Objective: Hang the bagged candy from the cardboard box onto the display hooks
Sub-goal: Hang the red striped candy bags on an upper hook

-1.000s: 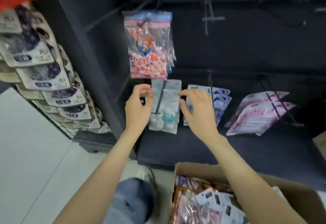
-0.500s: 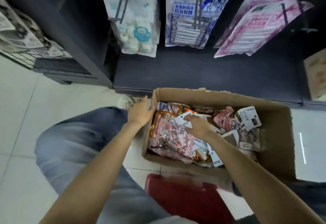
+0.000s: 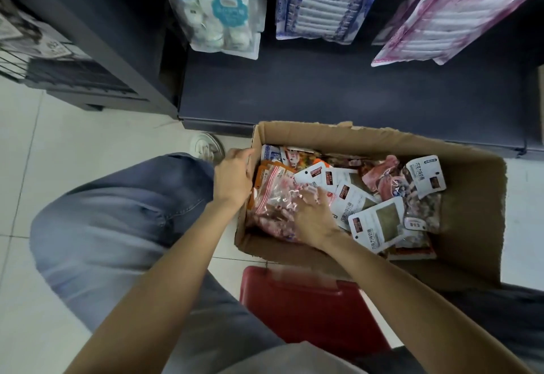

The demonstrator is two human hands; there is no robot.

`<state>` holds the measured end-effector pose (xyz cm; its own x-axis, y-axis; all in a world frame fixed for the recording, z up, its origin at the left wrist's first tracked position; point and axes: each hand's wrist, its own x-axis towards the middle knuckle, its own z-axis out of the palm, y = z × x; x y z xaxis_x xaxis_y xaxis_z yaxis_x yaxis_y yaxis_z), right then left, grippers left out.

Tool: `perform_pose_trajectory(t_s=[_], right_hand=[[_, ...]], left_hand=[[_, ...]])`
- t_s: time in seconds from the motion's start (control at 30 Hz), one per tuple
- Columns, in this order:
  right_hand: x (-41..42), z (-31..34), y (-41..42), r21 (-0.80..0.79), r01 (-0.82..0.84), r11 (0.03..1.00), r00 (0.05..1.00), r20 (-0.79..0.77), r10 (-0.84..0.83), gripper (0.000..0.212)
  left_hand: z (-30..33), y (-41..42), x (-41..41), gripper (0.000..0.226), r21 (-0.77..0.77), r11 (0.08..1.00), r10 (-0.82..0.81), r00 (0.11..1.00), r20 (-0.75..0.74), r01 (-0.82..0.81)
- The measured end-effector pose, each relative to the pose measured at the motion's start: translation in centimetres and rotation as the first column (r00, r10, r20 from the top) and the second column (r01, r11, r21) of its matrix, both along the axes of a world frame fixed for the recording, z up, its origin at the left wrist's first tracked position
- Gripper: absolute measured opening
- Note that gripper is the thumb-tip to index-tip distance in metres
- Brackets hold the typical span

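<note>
Two hands in play: your left hand (image 3: pixel 232 179) grips the cardboard box (image 3: pixel 471 217) wall to steady it, your right hand (image 3: pixel 313 217) lies spread on the clear pink candy bag (image 3: pixel 276 200) inside, likely picking the next one.

Brown corrugated cardboard box (image 3: pixel 468 220), matt, with ragged torn edges. Clear glossy plastic bag of pink candy (image 3: pixel 275 203), crinkled and reflective. White paper-fronted pouches (image 3: pixel 375 226), smooth. Pale glazed floor tiles (image 3: pixel 73 135), shiny. Faded blue denim trouser leg (image 3: pixel 117 211), soft woven cloth. Dark matt shelf base (image 3: pixel 338 94).
</note>
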<state>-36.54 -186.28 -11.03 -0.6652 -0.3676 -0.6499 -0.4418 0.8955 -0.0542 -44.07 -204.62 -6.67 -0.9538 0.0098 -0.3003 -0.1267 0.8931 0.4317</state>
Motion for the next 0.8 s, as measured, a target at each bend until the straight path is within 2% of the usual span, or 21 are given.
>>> perform_pose_trajectory(t_s=[0.07,0.13,0.27,0.37,0.47,0.67,0.73,0.8], right_hand=[[-1.2,0.2,0.5,-0.042,0.142,0.989,0.989,-0.046,-0.143,0.023],[-2.9,0.1,0.7,-0.036,0.268,0.963,0.962,-0.050,-0.270,0.020],[-5.7,-1.5,0.6,0.028,0.410,0.912,0.909,0.066,-0.411,0.022],[-7.0,-2.0,1.7,0.016,0.435,0.900,0.881,0.199,-0.429,0.026],[-7.8,-1.6,2.9,0.032,0.389,0.921,0.909,0.153,-0.389,0.031],[-5.6,0.5,4.0,-0.258,0.463,0.848,0.877,-0.005,-0.480,0.015],[-4.4,1.7,4.4,-0.341,0.458,0.821,0.867,-0.030,-0.497,0.015],[-3.5,3.4,4.9,-0.434,0.445,0.783,0.855,-0.055,-0.516,0.016]], left_hand=[[-0.3,-0.1,-0.1,0.058,0.051,0.996,0.074,0.997,0.013,-0.075],[-0.3,-0.2,-0.3,0.057,0.089,0.987,0.133,0.990,0.049,-0.137],[-0.4,-0.4,-0.3,0.042,0.080,0.983,0.159,0.982,0.099,-0.167],[-0.8,-0.5,-0.1,0.042,0.086,0.981,0.165,0.980,0.115,-0.176],[-0.6,-0.4,-0.4,0.038,0.090,0.978,0.176,0.977,0.117,-0.187],[0.1,0.1,-0.6,0.045,0.069,0.987,0.139,0.984,0.116,-0.148],[0.7,0.8,-0.1,0.057,0.008,0.998,0.064,0.995,0.081,-0.065],[2.0,2.0,0.6,0.069,-0.021,0.996,-0.088,0.995,0.044,0.089]])
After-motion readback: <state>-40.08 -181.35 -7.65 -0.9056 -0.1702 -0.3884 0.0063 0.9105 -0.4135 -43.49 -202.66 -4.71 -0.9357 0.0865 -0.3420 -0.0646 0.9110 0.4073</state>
